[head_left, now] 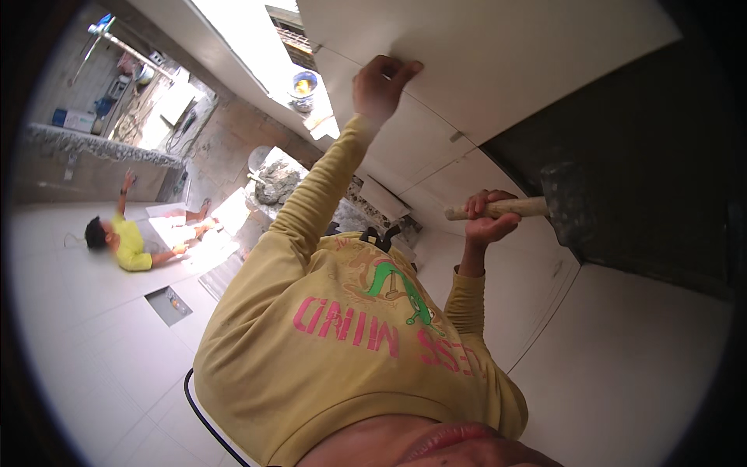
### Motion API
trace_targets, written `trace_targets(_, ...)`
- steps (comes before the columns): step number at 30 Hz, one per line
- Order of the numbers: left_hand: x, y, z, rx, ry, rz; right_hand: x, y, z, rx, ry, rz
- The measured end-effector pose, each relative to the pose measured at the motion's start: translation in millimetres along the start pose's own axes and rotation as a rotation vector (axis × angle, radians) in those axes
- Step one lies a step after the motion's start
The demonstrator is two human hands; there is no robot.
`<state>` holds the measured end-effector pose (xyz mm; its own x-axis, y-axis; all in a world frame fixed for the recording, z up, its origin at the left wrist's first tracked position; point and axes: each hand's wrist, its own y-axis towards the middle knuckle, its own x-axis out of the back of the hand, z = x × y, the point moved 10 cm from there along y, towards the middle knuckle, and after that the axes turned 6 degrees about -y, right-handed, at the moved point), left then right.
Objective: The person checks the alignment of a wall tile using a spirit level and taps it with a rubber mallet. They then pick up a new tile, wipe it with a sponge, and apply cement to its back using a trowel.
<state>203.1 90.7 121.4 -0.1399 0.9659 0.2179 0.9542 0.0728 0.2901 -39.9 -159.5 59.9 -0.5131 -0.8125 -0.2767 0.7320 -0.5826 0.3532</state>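
Note:
My right hand [492, 218] is wrapped round the wooden handle of a mallet [529, 207]. Its dark, blurred head [572, 206] overlaps a dark bare patch of wall [661, 156], so its outline is hard to make out. Higher up and further left, my left hand [381, 89] is curled, with thumb and fingers drawn together against a large pale tile [498, 54]. Whether anything small sits between those fingers is hidden. Small grey clips [457, 136] stick out of the joints between the tiles.
At left, a person in a yellow shirt [132, 245] sits low by a tiled wall with a square cutout [168, 306]. Grey mortar [276, 183] lies heaped behind my left arm. A bucket [303, 84] stands by the bright opening. A black cable [206, 420] runs beside me.

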Motion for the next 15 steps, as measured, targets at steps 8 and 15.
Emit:
trace_targets(8,39.0,-34.8,87.1,0.024,-0.080,0.042,-57.2,-42.3,3.1,-0.001,-0.103,0.071)
trace_targets(15,120.5,27.1,193.6,0.038,-0.163,-0.186,-91.0,-85.4,-21.5,-0.108,-0.270,-0.009)
